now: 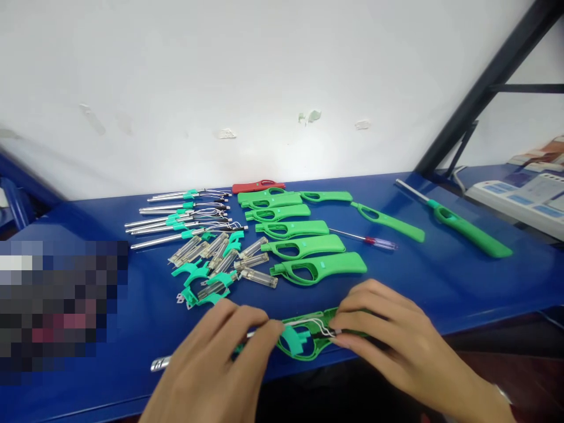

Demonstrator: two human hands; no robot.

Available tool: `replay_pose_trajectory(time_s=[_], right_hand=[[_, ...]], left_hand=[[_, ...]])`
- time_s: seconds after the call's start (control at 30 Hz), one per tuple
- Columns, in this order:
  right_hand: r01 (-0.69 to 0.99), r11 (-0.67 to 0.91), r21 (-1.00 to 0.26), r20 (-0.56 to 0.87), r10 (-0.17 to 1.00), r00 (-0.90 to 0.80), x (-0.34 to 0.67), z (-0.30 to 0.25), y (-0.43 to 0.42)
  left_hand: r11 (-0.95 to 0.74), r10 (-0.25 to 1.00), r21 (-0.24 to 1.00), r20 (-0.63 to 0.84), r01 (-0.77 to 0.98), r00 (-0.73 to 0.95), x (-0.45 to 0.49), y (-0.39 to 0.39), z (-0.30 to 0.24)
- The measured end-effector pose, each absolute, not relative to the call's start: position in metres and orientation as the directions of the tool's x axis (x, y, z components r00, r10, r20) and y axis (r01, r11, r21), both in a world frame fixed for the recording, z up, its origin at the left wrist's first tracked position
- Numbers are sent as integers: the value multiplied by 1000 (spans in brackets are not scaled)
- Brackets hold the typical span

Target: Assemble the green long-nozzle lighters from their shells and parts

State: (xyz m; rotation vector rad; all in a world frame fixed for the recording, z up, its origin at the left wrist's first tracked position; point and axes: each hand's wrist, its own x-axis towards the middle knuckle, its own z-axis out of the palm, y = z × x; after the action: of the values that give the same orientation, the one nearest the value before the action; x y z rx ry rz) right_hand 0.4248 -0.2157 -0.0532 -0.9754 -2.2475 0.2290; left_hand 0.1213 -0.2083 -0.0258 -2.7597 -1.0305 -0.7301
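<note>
Fingers of the left hand (215, 364) are lying stretched out over a metal tube (159, 363), their tips pressing down where the tube is meeting the front of an open green lighter shell (308, 351); whether the thumb is closing underneath, I cannot tell. The right hand (396, 343) is curling over the rear of that shell, thumb and forefinger pinching the end of a white wire (311, 323) that is looping across the shell's opening. A teal trigger (293, 339) is sitting inside the shell, between the 2 hands. The shell is lying flat at the near edge of the blue bench (462, 282), the tube sticking out to the left past the left hand.

Beyond the hands, a row of empty green shells (308, 247) is lying side by side, with 1 red shell (258, 186) at the far end near the wall. Left of them, tubes with teal collars and wires (176, 226) are lying in a fan, and clear tanks (258, 277) are lying scattered among loose teal triggers (194, 271). A red-handled screwdriver (370, 240) is lying just right of the shells, and an assembled green lighter (467, 230) is resting well apart on the right
</note>
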Motion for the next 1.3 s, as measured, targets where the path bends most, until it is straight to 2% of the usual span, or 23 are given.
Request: replay_pose_trajectory(time_s=[0.17,0.5,0.77,0.97,1.3], right_hand=[[585,709,-394,517,698,-496,425,-52,-215],[575,713,-401,504,696,-511,427,-54,-214],[579,728,-368,519,677,-521,429,-54,-214],[594,716,-366,533,685,-496,426,-54,-218],[576,722,-382,533,682,-501,425,-55,-218]], left_hand=[[-773,578,37,454,634,678,129,-216,-42],[-775,607,110,404,623,684,140,-217,-56],[-755,627,200,496,624,600,149,-217,-57],[-759,636,189,418,623,648,141,-214,-60],[-771,628,188,388,609,675,136,-214,-59]])
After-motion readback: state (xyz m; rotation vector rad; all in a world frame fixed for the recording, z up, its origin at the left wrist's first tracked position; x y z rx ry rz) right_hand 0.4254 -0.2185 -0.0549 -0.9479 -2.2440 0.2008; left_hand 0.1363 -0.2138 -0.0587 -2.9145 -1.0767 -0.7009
